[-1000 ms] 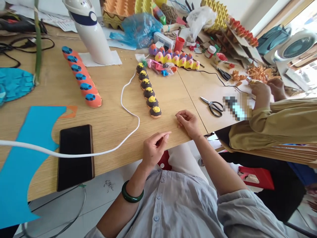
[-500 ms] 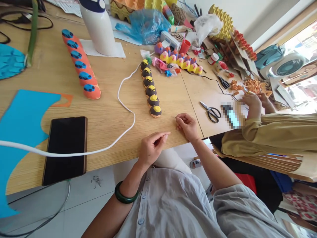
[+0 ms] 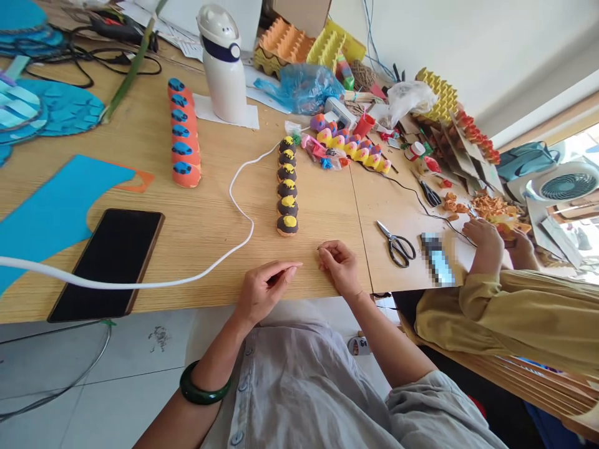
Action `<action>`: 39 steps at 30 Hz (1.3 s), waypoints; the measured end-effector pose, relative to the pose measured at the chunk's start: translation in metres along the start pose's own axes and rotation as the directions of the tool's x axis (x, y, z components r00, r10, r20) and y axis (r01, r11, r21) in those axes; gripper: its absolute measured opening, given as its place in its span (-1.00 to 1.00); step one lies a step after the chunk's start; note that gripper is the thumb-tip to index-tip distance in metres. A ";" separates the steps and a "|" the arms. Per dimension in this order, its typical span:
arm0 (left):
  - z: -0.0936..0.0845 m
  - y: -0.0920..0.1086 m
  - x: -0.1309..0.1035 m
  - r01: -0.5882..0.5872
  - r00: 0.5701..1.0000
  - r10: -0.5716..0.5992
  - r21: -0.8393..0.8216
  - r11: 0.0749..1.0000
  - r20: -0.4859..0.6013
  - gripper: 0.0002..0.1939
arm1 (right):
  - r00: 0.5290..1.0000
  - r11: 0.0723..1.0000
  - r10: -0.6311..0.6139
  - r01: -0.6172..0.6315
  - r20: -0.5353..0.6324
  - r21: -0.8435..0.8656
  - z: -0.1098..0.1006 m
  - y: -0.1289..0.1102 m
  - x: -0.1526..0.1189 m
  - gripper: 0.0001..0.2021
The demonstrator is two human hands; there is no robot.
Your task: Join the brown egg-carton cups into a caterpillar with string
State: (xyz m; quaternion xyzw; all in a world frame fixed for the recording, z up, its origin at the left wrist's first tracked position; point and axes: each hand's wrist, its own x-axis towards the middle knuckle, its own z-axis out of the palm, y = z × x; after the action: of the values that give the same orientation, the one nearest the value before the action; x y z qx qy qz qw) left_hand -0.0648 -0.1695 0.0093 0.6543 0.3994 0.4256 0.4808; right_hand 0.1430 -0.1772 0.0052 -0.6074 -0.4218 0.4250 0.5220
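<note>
Pinching something too thin to identify, both hands, left hand (image 3: 262, 292) and right hand (image 3: 337, 267), rest just below the brown-and-yellow caterpillar (image 3: 287, 187).

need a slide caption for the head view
Two hands, left hand and right hand, pinched at a wooden table edge before a row of brown-and-yellow painted cups.

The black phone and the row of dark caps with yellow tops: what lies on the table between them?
In the head view, a white cord curves across the wooden table between the black phone and the row of caps.
</note>
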 end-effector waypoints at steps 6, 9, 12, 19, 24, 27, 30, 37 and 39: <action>0.003 -0.002 -0.002 0.022 0.999 -0.016 0.123 0.992 -0.052 -0.75 | 0.996 0.997 0.011 -0.018 0.087 0.072 0.000 -0.001 -0.005 -0.64; 0.005 -0.003 -0.004 0.014 0.998 -0.002 0.174 0.985 -0.069 -0.75 | 0.994 0.995 -0.002 -0.009 0.111 0.097 -0.002 0.001 -0.007 -0.65; 0.006 -0.004 -0.005 0.009 0.997 0.006 0.202 0.979 -0.074 -0.77 | 0.994 0.994 0.008 -0.019 0.109 0.105 -0.004 0.002 -0.008 -0.64; 0.011 -0.007 -0.008 0.062 0.994 -0.041 0.216 0.975 -0.101 -0.74 | 0.990 0.986 0.029 -0.050 0.134 0.156 -0.006 0.000 -0.009 -0.63; 0.011 -0.007 -0.009 0.170 0.978 -0.143 0.179 0.969 -0.153 -0.69 | 0.948 0.983 0.084 -0.129 0.307 0.130 -0.015 -0.010 0.003 -0.63; 0.009 -0.002 0.001 0.298 0.921 -0.248 0.131 0.946 -0.301 -0.65 | 0.939 0.985 0.057 -0.108 0.338 0.132 -0.022 -0.018 0.021 -0.61; 0.008 0.001 0.028 0.346 0.825 -0.282 0.044 0.937 -0.490 -0.63 | 0.940 0.989 0.012 -0.061 0.341 0.133 -0.024 -0.024 0.045 -0.63; 0.013 -0.016 0.105 0.249 0.807 -0.100 0.182 0.951 -0.582 -0.61 | 0.911 0.988 0.022 -0.084 0.411 0.133 -0.018 -0.024 0.092 -0.63; 0.014 -0.020 0.117 0.251 0.822 -0.118 0.169 0.953 -0.557 -0.63 | 0.910 0.986 0.032 -0.097 0.414 0.136 -0.016 -0.022 0.100 -0.64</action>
State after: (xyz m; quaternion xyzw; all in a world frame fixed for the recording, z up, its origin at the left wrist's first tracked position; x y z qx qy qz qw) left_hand -0.0167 -0.0603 0.0076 0.5179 0.6278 0.4934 0.3069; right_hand 0.1851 -0.0837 0.0209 -0.4764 -0.4674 0.5913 0.4528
